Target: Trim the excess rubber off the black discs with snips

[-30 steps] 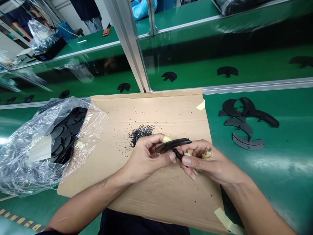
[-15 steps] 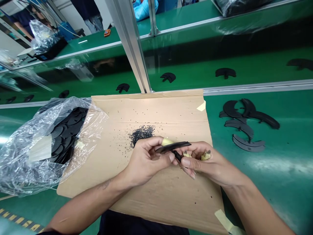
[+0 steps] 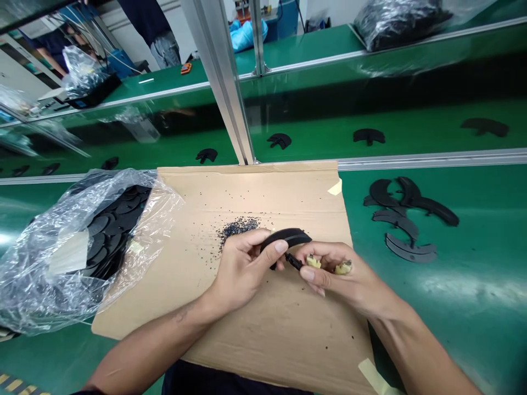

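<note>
Over the cardboard sheet (image 3: 247, 334), my left hand (image 3: 242, 266) grips a curved black plastic part (image 3: 290, 236) between thumb and fingers. The part's smooth, crescent-shaped outer face is tilted up. My right hand (image 3: 335, 269) is closed, pinching a short black piece (image 3: 293, 261) at the part's inner edge. Whether that piece is joined to the part is hidden by the fingers. Worn yellow coverings wrap two of my right fingertips. Just beyond my left hand lies a pile of tiny black bits (image 3: 239, 226), with more scattered around it.
At left, an open clear plastic bag (image 3: 37, 274) holds many black parts (image 3: 109, 222). Several curved black parts (image 3: 411, 249) lie on the green table at right. Behind the cardboard rises a metal post (image 3: 220, 82); more parts (image 3: 369, 135) sit on the green strip beyond the rail.
The curved part has turned in my left hand, so its broad outer face now shows instead of its thin edge. My left thumb has moved up onto it. The view has shifted slightly.
</note>
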Demonstrator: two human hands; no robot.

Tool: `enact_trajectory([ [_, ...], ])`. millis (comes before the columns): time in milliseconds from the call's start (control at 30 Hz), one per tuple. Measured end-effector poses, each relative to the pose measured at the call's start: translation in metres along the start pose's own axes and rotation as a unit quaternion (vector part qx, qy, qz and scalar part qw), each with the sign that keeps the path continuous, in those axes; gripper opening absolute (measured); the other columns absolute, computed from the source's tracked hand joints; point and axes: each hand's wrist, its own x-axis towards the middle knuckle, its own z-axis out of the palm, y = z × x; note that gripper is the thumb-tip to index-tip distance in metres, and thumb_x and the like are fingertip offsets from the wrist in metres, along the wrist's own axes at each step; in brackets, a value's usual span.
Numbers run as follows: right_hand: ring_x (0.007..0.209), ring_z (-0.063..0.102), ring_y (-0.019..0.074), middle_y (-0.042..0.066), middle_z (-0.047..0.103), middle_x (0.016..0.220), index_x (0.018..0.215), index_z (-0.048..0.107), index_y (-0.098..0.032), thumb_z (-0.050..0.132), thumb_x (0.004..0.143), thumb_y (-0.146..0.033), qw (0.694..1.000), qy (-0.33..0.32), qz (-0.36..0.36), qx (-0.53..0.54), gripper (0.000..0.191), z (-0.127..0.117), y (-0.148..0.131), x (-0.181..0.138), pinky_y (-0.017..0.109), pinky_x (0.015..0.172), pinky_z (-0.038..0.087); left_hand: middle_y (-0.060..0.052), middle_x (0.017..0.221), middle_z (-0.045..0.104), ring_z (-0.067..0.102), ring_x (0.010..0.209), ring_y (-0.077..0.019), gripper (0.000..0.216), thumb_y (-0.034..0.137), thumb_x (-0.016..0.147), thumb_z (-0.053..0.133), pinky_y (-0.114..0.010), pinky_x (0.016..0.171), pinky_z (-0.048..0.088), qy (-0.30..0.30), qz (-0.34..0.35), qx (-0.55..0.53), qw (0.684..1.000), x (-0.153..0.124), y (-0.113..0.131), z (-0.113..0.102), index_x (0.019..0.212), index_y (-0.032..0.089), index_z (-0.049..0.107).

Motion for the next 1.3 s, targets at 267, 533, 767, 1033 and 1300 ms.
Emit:
enact_trajectory([
  [267, 0.05, 0.053, 0.0078, 0.002, 0.064, 0.063, 0.086, 0.07, -0.011, 0.067, 0.09, -0.043, 0.993, -0.086, 0.011, 0.082, 0.032, 0.006, 0.01, 0.001, 0.021, 0.045, 0.034, -0.003, 0.081, 0.067, 0.06, 0.074, -0.0118, 0.011, 0.021, 0.092, 0.067, -0.023, 0.065, 0.047, -0.072, 0.15, 0.025, 0.986, 0.006, -0.01, -0.013, 0.096, 0.022, 0.077],
  [533, 0.054, 0.045, 0.0079, -0.001, 0.059, 0.064, 0.088, 0.073, -0.014, 0.069, 0.087, -0.044, 0.994, -0.003, -0.037, -0.102, 0.03, 0.011, 0.0, -0.005, 0.022, 0.048, 0.031, 0.0, 0.063, 0.059, 0.053, 0.059, -0.0098, 0.02, 0.026, 0.094, 0.063, -0.022, 0.056, 0.042, -0.086, 0.133, 0.104, 0.982, -0.002, -0.004, -0.015, 0.079, 0.016, 0.071],
  [767, 0.065, 0.061, 0.0117, 0.002, 0.074, 0.085, 0.091, 0.073, -0.019, 0.056, 0.095, -0.028, 0.939, 0.059, -0.124, -0.316, 0.02, 0.02, 0.004, 0.0, 0.021, 0.053, 0.041, -0.001, 0.065, 0.063, 0.058, 0.058, -0.0107, 0.027, 0.033, 0.093, 0.062, -0.021, 0.055, 0.045, -0.022, -0.045, 0.013, 0.999, 0.006, -0.012, -0.012, 0.074, 0.013, 0.065],
  [1033, 0.066, 0.065, 0.014, 0.004, 0.075, 0.085, 0.099, 0.071, -0.02, 0.056, 0.096, -0.034, 0.855, 0.21, -0.241, -0.408, 0.02, 0.009, 0.011, 0.002, 0.023, 0.06, 0.05, -0.004, 0.083, 0.066, 0.062, 0.075, -0.0155, 0.019, 0.03, 0.092, 0.062, -0.024, 0.064, 0.048, -0.018, -0.03, 0.067, 0.997, -0.012, -0.031, -0.02, 0.105, 0.017, 0.067],
  [1300, 0.084, 0.068, 0.0194, 0.009, 0.074, 0.095, 0.102, 0.067, -0.019, 0.047, 0.098, -0.024, 0.758, 0.276, -0.192, -0.558, 0.021, -0.01, 0.028, 0.01, 0.027, 0.073, 0.049, -0.003, 0.088, 0.066, 0.061, 0.086, -0.0176, 0.006, 0.019, 0.089, 0.062, -0.027, 0.077, 0.048, 0.069, 0.187, 0.22, 0.955, 0.019, -0.011, -0.005, 0.092, 0.02, 0.067],
])
